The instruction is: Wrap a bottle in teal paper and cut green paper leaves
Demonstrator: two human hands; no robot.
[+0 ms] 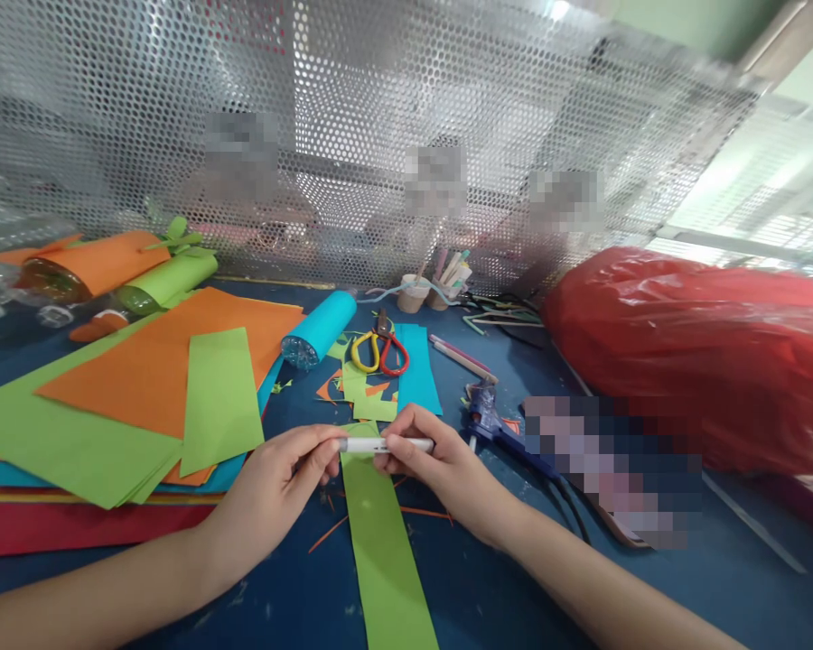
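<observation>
A white pen (366, 445) lies level between my hands, above a long green paper strip (384, 551) on the blue table. The fingertips of my left hand (291, 474) pinch its grey left end. My right hand (434, 456) is closed round the right part of the pen. Just beyond the strip are green and orange paper scraps (354, 382), a blue paper piece (416, 370) and scissors (381, 348) with one yellow and one red handle.
Coloured paper sheets (122, 388) are piled at left, near paper-wrapped bottles (108, 262). A blue-wrapped bottle (320, 329) lies beyond my hands. On the right are a glue gun (491, 420), its cable and a large red bag (705, 352). A perforated metal screen (379, 117) stands behind.
</observation>
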